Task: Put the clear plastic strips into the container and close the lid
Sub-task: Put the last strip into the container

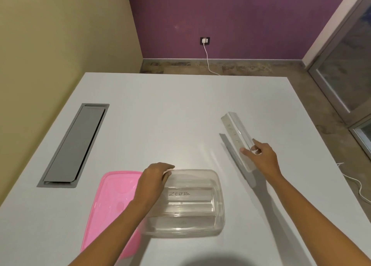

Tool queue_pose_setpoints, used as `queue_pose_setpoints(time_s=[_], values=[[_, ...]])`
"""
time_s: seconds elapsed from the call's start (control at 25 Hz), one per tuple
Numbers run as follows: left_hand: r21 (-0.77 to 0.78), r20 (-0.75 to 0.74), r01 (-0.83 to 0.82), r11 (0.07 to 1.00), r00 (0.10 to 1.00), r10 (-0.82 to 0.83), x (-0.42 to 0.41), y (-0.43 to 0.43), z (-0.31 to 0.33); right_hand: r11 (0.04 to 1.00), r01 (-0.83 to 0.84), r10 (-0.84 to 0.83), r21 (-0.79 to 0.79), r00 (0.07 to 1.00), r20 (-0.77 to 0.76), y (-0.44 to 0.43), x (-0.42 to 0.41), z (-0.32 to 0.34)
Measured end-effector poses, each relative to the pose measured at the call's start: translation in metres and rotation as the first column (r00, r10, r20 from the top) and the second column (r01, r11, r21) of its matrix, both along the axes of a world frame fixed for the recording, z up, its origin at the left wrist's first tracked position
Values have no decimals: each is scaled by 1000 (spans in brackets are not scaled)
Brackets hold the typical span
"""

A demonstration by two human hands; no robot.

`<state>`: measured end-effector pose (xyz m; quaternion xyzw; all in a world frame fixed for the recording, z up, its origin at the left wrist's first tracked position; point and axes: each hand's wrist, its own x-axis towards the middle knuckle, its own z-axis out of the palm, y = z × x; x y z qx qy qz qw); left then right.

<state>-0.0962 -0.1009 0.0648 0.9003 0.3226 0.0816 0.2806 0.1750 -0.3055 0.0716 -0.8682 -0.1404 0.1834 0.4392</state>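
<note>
A clear plastic container (219,203) stands open near the table's front edge, with clear strips (190,196) lying inside, one marked "ZEBRA". My left hand (153,180) grips the container's far left rim. A pink lid (109,203) lies flat to the left of the container, partly under my left forearm. To the right, my right hand (261,158) pinches the near end of a long clear plastic strip (236,133), which is lifted off the table and casts a shadow beneath it.
The white table (160,115) has a grey cable hatch (74,145) set into its left side. A white cable (207,59) runs from a wall socket down behind the table. Another white cable lies on the floor at the right.
</note>
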Motion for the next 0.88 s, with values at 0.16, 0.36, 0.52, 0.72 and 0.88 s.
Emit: queue_pose_setpoints(time_s=[0.16,0.36,0.52,0.72,0.88], values=[[-54,38,-129,990,991,131,-32,7,1,976,-184,188,120,982,-23,-3,-49,21],[-258,22,-268,928,959,283,-56,9,1,863,-493,492,115,870,41,4,-104,40],[-346,-35,-251,904,966,255,-63,10,4,788,-615,615,22,788,33,23,-138,27],[-444,-41,-224,868,972,230,-69,17,-1,753,-641,646,-146,763,-16,39,-153,-4],[-521,-30,-247,817,962,272,-72,19,-1,712,-661,671,-236,740,-49,43,-153,-17]])
